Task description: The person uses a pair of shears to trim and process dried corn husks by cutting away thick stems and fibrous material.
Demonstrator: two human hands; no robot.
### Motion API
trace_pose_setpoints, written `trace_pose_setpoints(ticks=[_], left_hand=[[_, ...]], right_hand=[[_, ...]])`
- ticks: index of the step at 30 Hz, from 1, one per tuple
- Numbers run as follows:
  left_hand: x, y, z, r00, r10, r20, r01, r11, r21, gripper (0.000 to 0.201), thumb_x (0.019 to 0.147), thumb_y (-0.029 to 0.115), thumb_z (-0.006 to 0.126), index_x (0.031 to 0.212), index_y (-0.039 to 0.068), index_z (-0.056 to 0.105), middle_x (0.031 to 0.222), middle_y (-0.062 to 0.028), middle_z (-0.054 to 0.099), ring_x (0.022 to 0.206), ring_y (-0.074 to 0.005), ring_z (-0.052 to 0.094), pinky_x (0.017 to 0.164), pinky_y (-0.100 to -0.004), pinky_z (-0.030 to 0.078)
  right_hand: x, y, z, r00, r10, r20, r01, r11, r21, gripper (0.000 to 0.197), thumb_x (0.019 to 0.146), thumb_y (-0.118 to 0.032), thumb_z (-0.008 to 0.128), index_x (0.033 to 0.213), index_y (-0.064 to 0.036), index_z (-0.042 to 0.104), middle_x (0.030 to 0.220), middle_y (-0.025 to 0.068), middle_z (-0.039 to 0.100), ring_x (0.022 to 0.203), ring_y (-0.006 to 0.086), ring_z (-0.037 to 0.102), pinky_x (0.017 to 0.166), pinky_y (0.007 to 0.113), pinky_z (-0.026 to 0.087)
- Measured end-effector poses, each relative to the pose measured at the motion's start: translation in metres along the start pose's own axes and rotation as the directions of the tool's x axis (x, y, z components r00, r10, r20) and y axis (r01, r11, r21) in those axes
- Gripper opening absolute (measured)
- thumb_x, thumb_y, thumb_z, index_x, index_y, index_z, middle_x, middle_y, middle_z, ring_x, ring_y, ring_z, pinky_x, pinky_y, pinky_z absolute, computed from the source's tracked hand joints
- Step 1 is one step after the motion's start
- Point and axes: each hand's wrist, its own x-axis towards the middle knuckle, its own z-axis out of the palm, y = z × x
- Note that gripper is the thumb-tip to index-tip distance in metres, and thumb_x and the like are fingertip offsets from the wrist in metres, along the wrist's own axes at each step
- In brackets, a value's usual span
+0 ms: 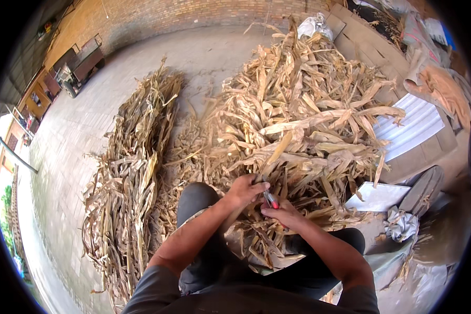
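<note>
My left hand [242,190] is closed around the lower end of a dry corn stalk, whose long pale leaf [278,152] points up and away over the pile. Just to the right, my right hand [283,211] grips a red-handled hand tool [272,201]. The tool's metal end reaches up to my left fingertips; it looks like pruning shears, but the fingers cover much of it. Both hands are between my knees, in front of a large heap of dry corn stalks and husks [303,115].
A long row of dry stalks [136,157] lies on the paved floor to the left. On the right are a white corrugated sheet [411,125], a white board [374,197], a shoe sole [423,191] and crumpled plastic [401,224]. A small cart-like vehicle [78,65] stands far left by a brick wall [157,23].
</note>
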Motion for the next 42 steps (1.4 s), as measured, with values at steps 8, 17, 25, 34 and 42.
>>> trace_pose_setpoints(ticks=[8, 17, 25, 34, 42], left_hand=[[0.003, -0.015, 0.003, 0.997, 0.01, 0.076, -0.004, 0.997, -0.081, 0.033, 0.097, 0.034, 0.077, 0.102, 0.003, 0.066, 0.074, 0.0, 0.061, 0.057, -0.0076, 0.052, 0.053, -0.0264, 0.043], [-0.009, -0.011, -0.002, 0.993, 0.049, 0.11, -0.044, 0.998, -0.044, 0.029, 0.099, 0.029, 0.074, 0.104, 0.002, 0.064, 0.078, 0.0001, 0.06, 0.062, -0.0083, 0.055, 0.055, -0.026, 0.046], [-0.03, 0.0, 0.0, 0.999, -0.042, -0.017, 0.044, 0.987, 0.152, 0.022, 0.102, 0.026, 0.07, 0.103, 0.004, 0.068, 0.077, -0.0008, 0.062, 0.064, -0.0089, 0.058, 0.057, -0.0261, 0.048], [-0.02, -0.024, -0.008, 0.992, -0.07, 0.101, 0.091, 0.969, -0.228, 0.026, 0.105, 0.028, 0.065, 0.105, 0.002, 0.07, 0.081, 0.0008, 0.062, 0.064, -0.007, 0.057, 0.059, -0.0226, 0.049], [-0.016, -0.031, -0.001, 0.994, 0.047, 0.1, -0.026, 0.979, -0.202, 0.024, 0.105, 0.025, 0.064, 0.106, 0.002, 0.07, 0.081, 0.0011, 0.061, 0.064, -0.0077, 0.057, 0.058, -0.0231, 0.048]], right_hand=[[0.002, 0.029, 0.01, 0.991, -0.101, -0.085, 0.103, 0.994, 0.028, 0.022, 0.089, -0.017, 0.07, 0.105, -0.0039, 0.062, 0.085, 0.0035, 0.06, 0.078, 0.0148, 0.058, 0.072, 0.032, 0.049], [-0.002, 0.027, 0.017, 0.991, -0.11, -0.071, 0.116, 0.989, 0.089, 0.015, 0.09, -0.016, 0.067, 0.092, -0.0032, 0.061, 0.073, 0.003, 0.057, 0.063, 0.0139, 0.057, 0.061, 0.033, 0.047], [-0.003, 0.033, 0.021, 0.998, -0.002, -0.064, 0.006, 0.998, 0.069, 0.018, 0.094, -0.02, 0.068, 0.095, -0.0031, 0.062, 0.072, 0.0029, 0.056, 0.066, 0.0144, 0.056, 0.064, 0.033, 0.046], [0.005, 0.016, 0.014, 0.97, -0.195, -0.147, 0.169, 0.97, -0.173, 0.024, 0.094, -0.022, 0.069, 0.1, 0.0001, 0.063, 0.076, 0.0118, 0.061, 0.071, 0.0211, 0.061, 0.07, 0.039, 0.05], [0.008, 0.032, 0.009, 0.947, -0.251, -0.203, 0.152, 0.901, -0.406, 0.033, 0.094, -0.029, 0.071, 0.092, 0.0023, 0.064, 0.076, 0.0194, 0.064, 0.067, 0.0356, 0.064, 0.067, 0.045, 0.051]])
